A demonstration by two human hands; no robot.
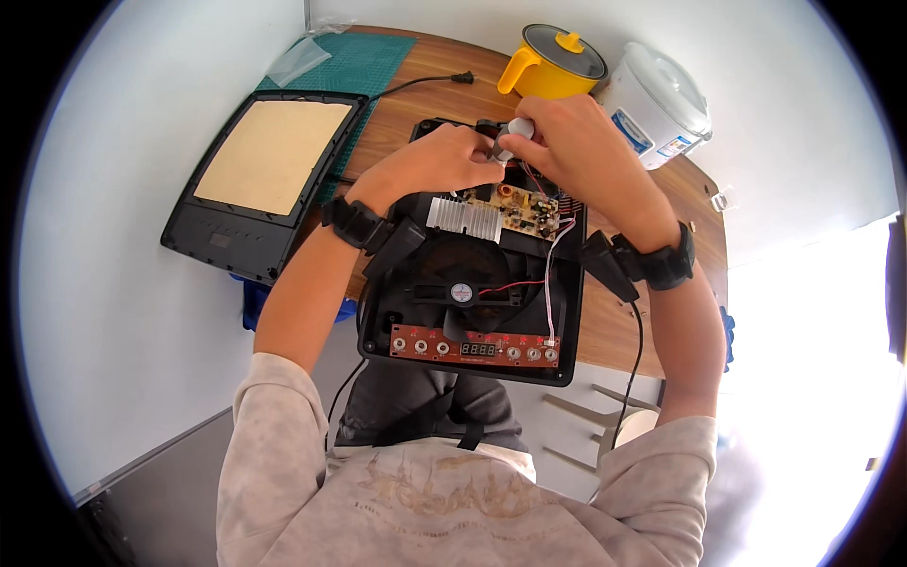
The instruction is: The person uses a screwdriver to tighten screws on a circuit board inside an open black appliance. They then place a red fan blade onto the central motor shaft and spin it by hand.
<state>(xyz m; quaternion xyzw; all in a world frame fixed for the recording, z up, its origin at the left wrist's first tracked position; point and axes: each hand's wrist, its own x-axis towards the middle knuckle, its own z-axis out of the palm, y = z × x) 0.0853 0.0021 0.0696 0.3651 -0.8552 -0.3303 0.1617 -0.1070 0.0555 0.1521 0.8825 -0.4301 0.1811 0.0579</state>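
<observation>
An opened induction cooker's black lower housing point(567, 321) lies at the table's near edge. At its far end, my right hand point(590, 142) is closed around a grey cylindrical tool with a pale rounded end point(518, 129), held over the parts there. My left hand point(439, 161) is closed beside the tool's lower end; its fingertips hide what they pinch. Just nearer than my hands are a circuit board point(539, 215) and a ribbed silver heat sink point(463, 219). A black fan point(460, 293) sits mid-housing, and a red control board point(453, 348) runs along the near side.
The cooker's detached cover point(274, 156) lies face down at left, partly on a green cutting mat point(373, 55). A plug point(462, 77) rests beyond the housing. A yellow pot point(557, 71) and a white lidded container point(661, 99) stand at the back right. Thin wires cross the housing.
</observation>
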